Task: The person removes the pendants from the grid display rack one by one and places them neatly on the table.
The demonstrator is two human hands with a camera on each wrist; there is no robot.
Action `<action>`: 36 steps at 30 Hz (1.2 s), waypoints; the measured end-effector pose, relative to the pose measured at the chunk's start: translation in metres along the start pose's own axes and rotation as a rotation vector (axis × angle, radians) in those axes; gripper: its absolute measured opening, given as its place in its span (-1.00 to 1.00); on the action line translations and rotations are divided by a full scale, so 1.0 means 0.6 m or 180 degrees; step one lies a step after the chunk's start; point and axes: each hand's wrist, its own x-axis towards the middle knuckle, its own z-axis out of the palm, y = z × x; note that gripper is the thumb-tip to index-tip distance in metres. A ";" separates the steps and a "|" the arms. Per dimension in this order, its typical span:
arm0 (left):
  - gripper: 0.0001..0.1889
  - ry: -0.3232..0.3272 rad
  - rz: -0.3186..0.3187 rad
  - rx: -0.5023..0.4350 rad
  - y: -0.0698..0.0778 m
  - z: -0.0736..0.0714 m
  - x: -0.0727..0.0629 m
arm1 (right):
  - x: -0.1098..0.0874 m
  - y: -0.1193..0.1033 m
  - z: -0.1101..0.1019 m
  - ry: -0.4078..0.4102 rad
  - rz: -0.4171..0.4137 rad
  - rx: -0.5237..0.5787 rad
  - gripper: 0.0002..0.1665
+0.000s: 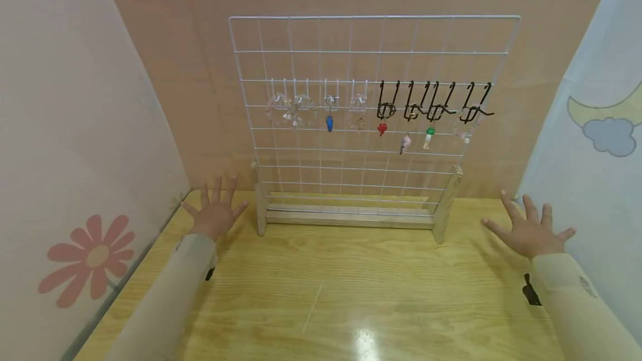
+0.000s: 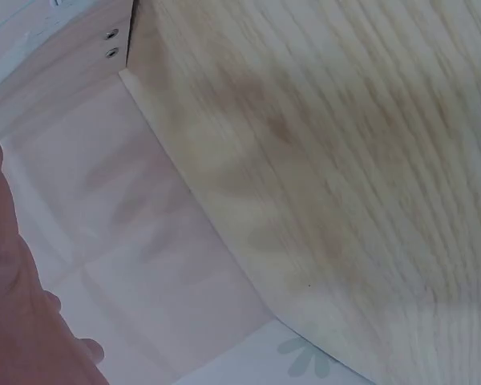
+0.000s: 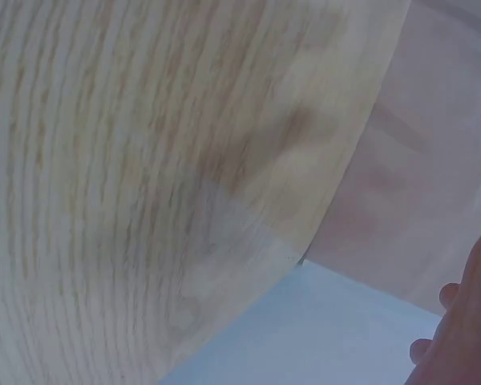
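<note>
- The fingers of the bare left hand (image 1: 214, 219) are spread wide; nothing is gripped.
- The fingers of the bare right hand (image 1: 534, 235) are likewise splayed, with nothing held.
- Between both hands' fingers, a white wire grid rack (image 1: 375, 16) is supported by pale wooden feet (image 1: 447, 208).
- Higher than the fingertips, blue (image 1: 329, 123) and red charms (image 1: 383, 128) are hung from white (image 1: 331, 102) and black metal hooks (image 1: 386, 110).
- Below the fingers, a yellow wood-grain table (image 1: 376, 272) is seen.
</note>
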 end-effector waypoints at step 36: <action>-0.42 0.2001 0.0986 -0.3105 0.230 -0.187 -0.002 | 0.009 -0.187 -0.003 0.1421 -0.1438 -0.0068 -0.14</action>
